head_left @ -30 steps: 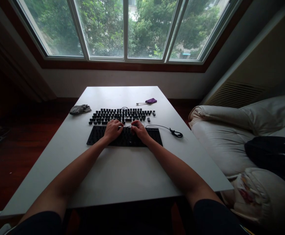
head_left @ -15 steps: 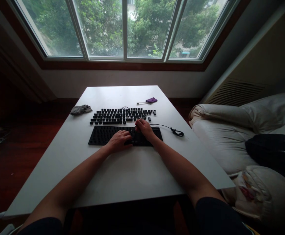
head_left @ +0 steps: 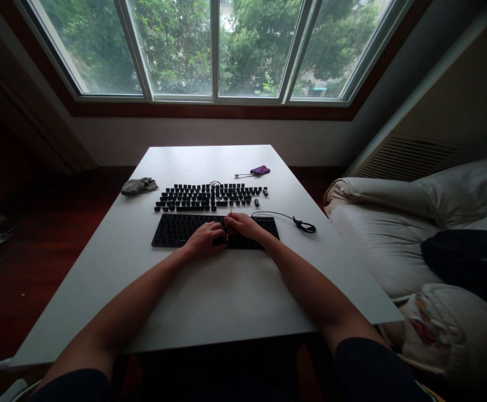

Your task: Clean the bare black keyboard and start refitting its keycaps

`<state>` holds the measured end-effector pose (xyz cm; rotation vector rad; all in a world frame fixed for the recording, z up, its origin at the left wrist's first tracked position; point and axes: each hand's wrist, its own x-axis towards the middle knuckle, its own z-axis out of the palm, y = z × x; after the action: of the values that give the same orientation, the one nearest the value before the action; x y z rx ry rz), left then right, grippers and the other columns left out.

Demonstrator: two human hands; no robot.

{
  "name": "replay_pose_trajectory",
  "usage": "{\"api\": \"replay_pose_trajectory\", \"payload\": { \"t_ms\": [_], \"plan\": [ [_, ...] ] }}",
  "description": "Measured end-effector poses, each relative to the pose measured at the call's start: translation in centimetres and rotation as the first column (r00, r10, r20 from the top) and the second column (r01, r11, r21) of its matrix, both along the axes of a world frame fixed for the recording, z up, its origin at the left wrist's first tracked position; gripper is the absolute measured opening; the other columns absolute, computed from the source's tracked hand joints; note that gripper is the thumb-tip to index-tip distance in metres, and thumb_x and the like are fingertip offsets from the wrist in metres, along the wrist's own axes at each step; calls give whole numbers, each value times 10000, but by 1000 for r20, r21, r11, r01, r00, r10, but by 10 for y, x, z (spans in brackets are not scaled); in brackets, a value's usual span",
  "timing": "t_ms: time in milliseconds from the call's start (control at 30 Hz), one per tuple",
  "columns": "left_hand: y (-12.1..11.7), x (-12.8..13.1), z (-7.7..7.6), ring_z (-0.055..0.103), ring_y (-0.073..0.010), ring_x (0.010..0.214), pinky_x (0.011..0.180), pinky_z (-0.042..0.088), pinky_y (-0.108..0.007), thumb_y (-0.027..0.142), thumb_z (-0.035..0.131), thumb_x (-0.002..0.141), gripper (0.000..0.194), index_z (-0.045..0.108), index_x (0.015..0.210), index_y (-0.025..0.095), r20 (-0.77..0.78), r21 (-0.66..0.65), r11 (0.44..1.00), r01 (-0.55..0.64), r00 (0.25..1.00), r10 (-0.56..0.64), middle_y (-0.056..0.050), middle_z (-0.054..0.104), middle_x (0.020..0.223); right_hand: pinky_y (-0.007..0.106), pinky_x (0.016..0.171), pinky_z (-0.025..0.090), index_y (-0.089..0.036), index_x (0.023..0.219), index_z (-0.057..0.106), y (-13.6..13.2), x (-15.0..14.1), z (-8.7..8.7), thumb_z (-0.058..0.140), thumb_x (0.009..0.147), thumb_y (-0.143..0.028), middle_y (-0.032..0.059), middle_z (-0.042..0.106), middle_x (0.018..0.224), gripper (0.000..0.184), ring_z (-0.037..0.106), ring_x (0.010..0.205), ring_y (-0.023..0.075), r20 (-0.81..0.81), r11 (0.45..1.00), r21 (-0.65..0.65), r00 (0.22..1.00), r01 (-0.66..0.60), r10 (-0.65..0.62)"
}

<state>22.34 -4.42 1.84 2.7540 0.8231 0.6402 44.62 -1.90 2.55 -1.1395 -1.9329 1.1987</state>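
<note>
A black keyboard (head_left: pixel 170 230) lies on the white table in front of me, its keycaps off over much of it as far as I can see. My left hand (head_left: pixel 205 237) rests on the middle of it, fingers laid across the top and thumb apart near the front edge. Close beside those fingertips, my right hand (head_left: pixel 241 224) is closed in a pinch over the keyboard. A thin wire tool (head_left: pixel 231 209), like a keycap puller, sticks up from the pinch; its lower end is hidden. Behind the keyboard stand rows of loose black keycaps (head_left: pixel 187 196).
A cable (head_left: pixel 304 226) lies bundled at the right. Toward the back is a purple pouch (head_left: pixel 260 170) with a thin stick beside it. A grey cloth (head_left: pixel 138 186) sits at the left table edge. A sofa (head_left: pixel 373 240) stands to the right, a window behind.
My right hand has moved left and slightly nearer, from beside the keycaps to my left fingertips, with the wire tool now upright. My left hand has stayed in place.
</note>
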Motion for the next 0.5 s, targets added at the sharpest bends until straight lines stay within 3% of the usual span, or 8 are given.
{"api": "replay_pose_trajectory", "payload": {
  "t_ms": [267,500],
  "plan": [
    [-1,1,-2,612,-231,986,917,485,-380,315,684,871,108,694,938,232,6,-21,1000,22,1000,-22,-67,662,1040,248,525,439,-191,824,637,6,5,2,570,932,-599,1,659,615,428,593,557,146,24,995,-74,997,-71,73],
    [0,0,-5,616,-230,983,905,488,-368,327,690,871,114,687,923,226,17,-35,999,15,1000,-15,-68,660,1020,254,550,474,-171,842,651,1,6,16,608,912,-563,5,660,626,400,608,580,149,-10,980,-139,990,-141,141]
  ]
}}
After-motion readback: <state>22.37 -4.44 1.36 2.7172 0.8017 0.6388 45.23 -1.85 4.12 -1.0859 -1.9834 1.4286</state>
